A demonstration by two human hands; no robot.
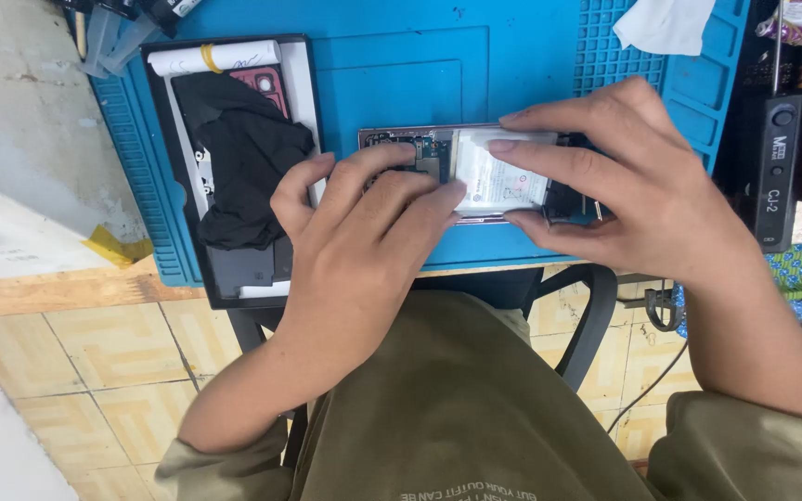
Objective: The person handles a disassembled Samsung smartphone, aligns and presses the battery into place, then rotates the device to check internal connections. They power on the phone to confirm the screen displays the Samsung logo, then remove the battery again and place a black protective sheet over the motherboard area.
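Phone repair workshop, blue gridded repair mat (531, 37) on a worn wooden bench (39, 288), opened phone (475, 172) with bare circuit board and battery, black parts box (234, 167) at left, tool holder (118, 28) far left, tiled floor (113, 371) below
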